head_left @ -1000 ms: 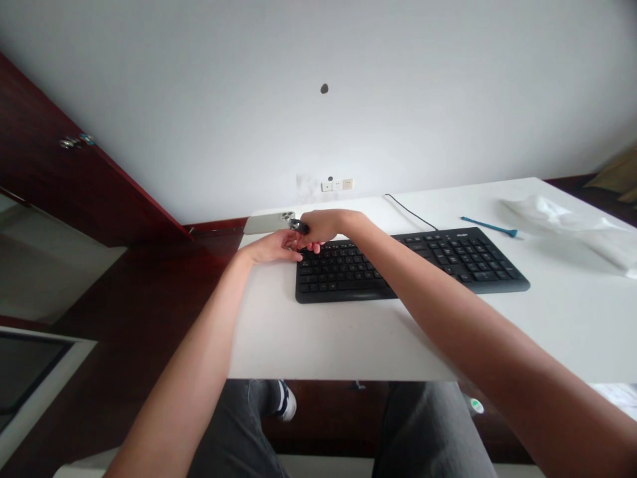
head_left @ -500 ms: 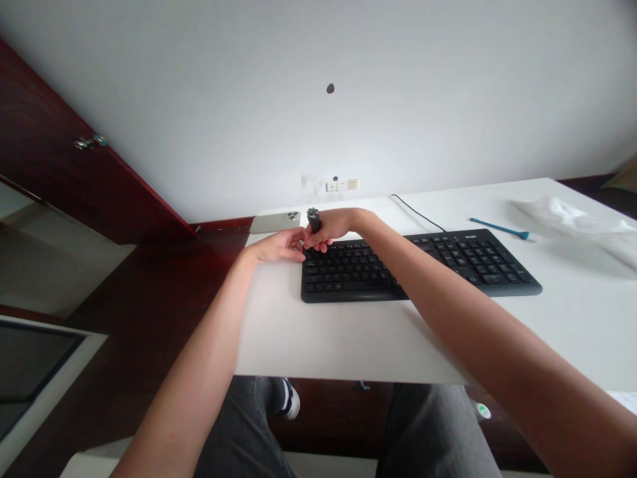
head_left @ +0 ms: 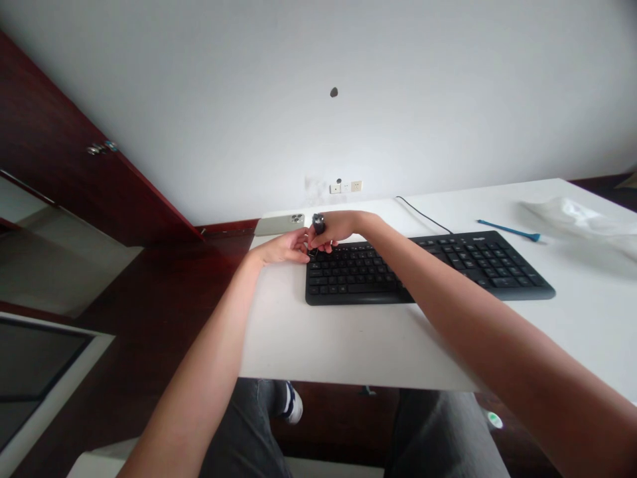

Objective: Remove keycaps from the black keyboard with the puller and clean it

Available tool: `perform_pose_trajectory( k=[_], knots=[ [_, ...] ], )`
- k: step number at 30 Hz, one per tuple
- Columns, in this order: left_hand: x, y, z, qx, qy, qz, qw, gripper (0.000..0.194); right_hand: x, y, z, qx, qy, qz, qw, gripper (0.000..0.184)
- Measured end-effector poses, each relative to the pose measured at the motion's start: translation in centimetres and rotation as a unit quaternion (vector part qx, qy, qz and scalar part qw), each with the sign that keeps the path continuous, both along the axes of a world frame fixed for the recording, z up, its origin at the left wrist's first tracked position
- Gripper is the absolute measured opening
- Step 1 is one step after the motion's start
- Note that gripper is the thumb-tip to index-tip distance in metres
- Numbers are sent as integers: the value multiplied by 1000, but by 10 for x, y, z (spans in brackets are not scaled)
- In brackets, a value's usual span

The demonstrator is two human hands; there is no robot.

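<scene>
My right hand (head_left: 334,229) is closed around a small dark tool (head_left: 318,222) that stands upright over the top left corner of the black keyboard (head_left: 428,269). My left hand (head_left: 283,249) rests on the white table (head_left: 348,338) just left of that corner, its fingers curled towards the tool's lower end. What its fingertips pinch there is too small to make out. A light-coloured phone (head_left: 279,224) lies face down right behind both hands.
A blue pen-like tool (head_left: 507,231) and crumpled clear plastic (head_left: 582,219) lie at the table's far right. The keyboard's cable (head_left: 423,214) runs back to the wall. Dark red cabinets (head_left: 74,179) stand on the left, and my knees show under the table's front edge.
The dark tool has turned from lying sideways to standing upright in my right hand. My left fingers have drawn in closer under it. The camera view has shifted slightly.
</scene>
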State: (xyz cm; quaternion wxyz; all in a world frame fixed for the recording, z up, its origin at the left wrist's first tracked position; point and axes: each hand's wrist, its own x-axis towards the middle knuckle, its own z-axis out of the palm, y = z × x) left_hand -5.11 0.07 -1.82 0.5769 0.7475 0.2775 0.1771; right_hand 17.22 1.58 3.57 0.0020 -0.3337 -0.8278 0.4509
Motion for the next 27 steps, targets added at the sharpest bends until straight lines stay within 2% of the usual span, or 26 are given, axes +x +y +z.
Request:
perform_pose_trajectory(
  k=[3,6,8,13,17,22,27],
  knots=[
    [3,-4,5,9,-7,-26,1000,44,-13,-15,13,97,-55,16,994,14],
    [3,-7,8,41,20,-5,999,47,-25,-29,22,178,-109,22,978,9],
    [2,-7,9,67,49,8,997,47,-30,-37,26,201,-131,16,971,8],
    [3,-7,11,77,62,-1,995,40,-32,-46,33,211,-156,18,965,12],
    [3,-9,12,66,54,-1,996,49,-30,-43,35,234,-178,33,955,15],
    [4,-7,10,35,17,-16,999,55,-24,-33,30,210,-144,43,966,24],
    [4,-4,8,35,10,-32,999,54,-13,-24,28,189,-126,58,972,19]
  ],
)
